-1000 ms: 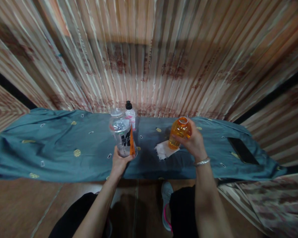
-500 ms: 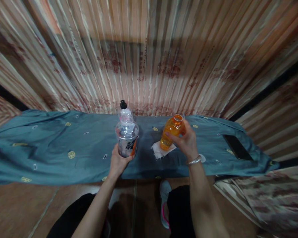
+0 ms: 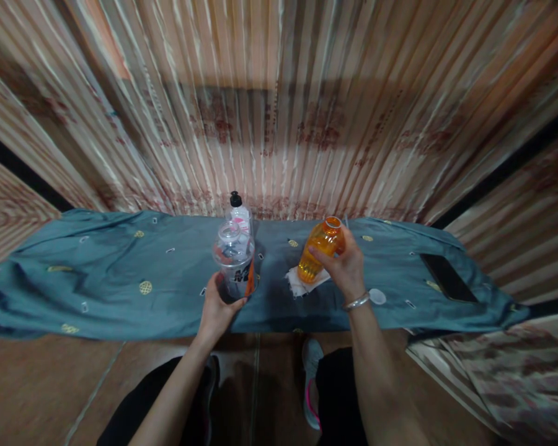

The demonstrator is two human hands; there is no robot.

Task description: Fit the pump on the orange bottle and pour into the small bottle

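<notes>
My left hand is closed round the lower part of a clear plastic cup with black lettering, an orange patch and a domed, narrow-necked top. The cup leans slightly left. My right hand grips an orange see-through bottle from its right side. That bottle has an uncapped mouth and tilts to the right, its base over a white tissue. Directly behind the cup stands a bottle with a black cap, partly hidden. By my right wrist lies a white round disc.
A blue-green cloth with small yellow prints covers the long, narrow table. At its right end lies a black phone. Striped curtains hang along the back edge. Below the front edge is a tiled floor.
The cup in my left hand now leans more to the left, uncovering more of the black-capped bottle behind. My right hand keeps its hold on the orange bottle, and the view has shifted a little.
</notes>
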